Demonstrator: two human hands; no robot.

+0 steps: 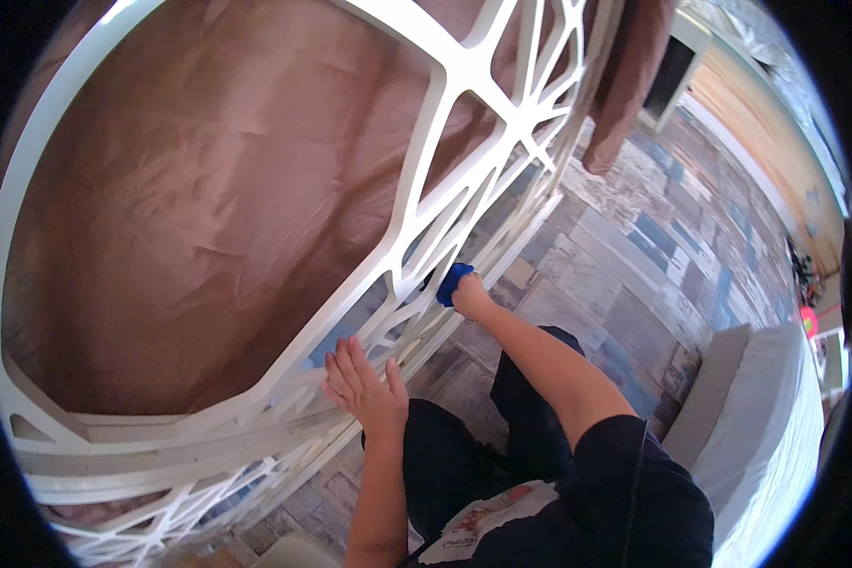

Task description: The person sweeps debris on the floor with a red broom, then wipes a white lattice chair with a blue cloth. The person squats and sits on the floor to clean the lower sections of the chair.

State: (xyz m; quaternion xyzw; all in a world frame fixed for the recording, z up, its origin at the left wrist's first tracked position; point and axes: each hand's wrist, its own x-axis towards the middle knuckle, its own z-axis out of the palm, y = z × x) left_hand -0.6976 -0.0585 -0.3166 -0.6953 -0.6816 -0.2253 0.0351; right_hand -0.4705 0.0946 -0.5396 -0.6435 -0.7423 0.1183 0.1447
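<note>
A white lattice partition with branching bars and a large rounded opening stands in front of me, running from the lower left to the top right. My right hand is closed around a blue cloth and presses it to the lower bars; part of the cloth and the fingertips are hidden among them. To the left, my left hand holds nothing. Its fingers are stretched out at the lower frame of the opening, and whether they touch it I cannot tell.
Brown fabric hangs behind the opening, and a brown curtain hangs at the partition's far end. Patterned wood-look flooring lies to the right. A white-covered piece of furniture stands close by my right side.
</note>
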